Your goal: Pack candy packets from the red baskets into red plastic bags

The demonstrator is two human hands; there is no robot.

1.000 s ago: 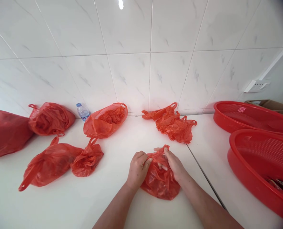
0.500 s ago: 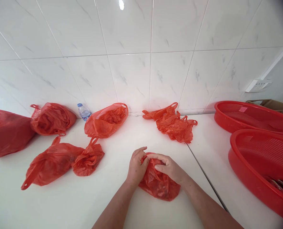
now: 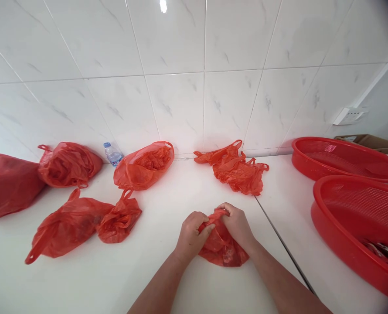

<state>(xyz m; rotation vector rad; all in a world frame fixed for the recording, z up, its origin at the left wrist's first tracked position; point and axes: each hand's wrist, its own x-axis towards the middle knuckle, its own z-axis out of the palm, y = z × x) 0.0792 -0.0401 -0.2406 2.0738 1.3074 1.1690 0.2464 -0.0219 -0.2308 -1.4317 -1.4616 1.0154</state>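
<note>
A red plastic bag [image 3: 225, 250] lies on the white table in front of me, its top gathered between my two hands. My left hand [image 3: 194, 233] pinches the left side of the gathered top between thumb and fingers. On the right side, my right hand [image 3: 238, 224] is closed on the same rim, its fingertips curled into the plastic and partly hidden. Something dark shows faintly through the bag's lower part, but I cannot make out what it is.
Several red bags, such as a full one [image 3: 144, 168], line the left and back. A water bottle [image 3: 112, 153] stands by the wall. Crumpled bags [image 3: 238, 170] lie behind my hands. Two red baskets [image 3: 325, 218] [image 3: 307, 163] are at the right, the nearer holding small items.
My fingers have closed on the bag's top, where they were looser before. My right hand has turned and shifted right, and the bag's top is drawn together. The view has shifted slightly.
</note>
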